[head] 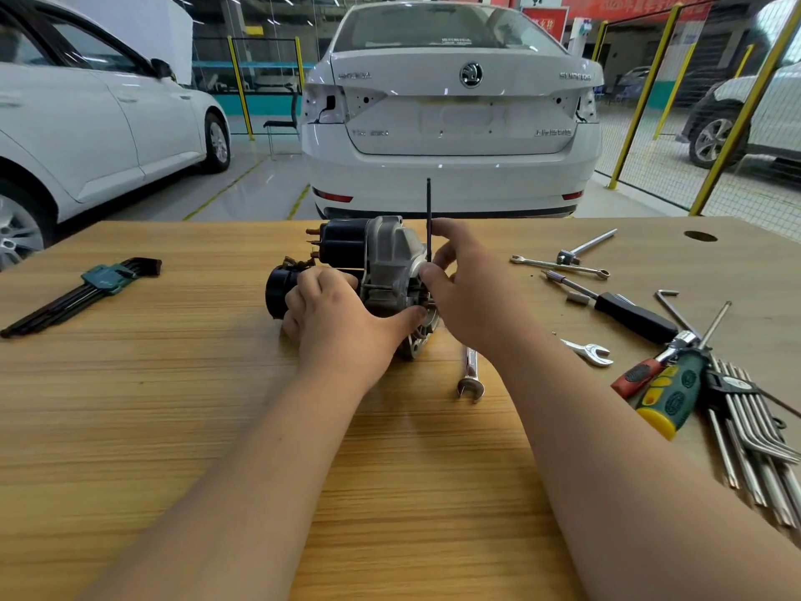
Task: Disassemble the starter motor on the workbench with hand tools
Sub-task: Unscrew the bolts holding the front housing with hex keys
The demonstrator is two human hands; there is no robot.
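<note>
Motor (381, 253) lies on its side at the middle of the bench (216, 427), close to the far edge, black solenoid on the far side and aluminium nose pointing right. Left hand (333, 314) is draped over the body, fingers (303, 292) curled round it and thumb reaching toward the nose flange. Judged purpose: hold the casing against rotation. Right hand (468, 297) pinches a black hex key (429, 210) between thumb and fingertips at the nose end, long arm standing upright. The tip is hidden behind my hand, so I cannot tell whether it is seated in a screw. The upright arm probably gives leverage for a first crack. A spanner (470, 377) lies just in front of the motor, within reach. A green-holder key set (86, 292) sits near the left edge. A screwdriver (667, 396) and other tools lie along the right edge.
</note>
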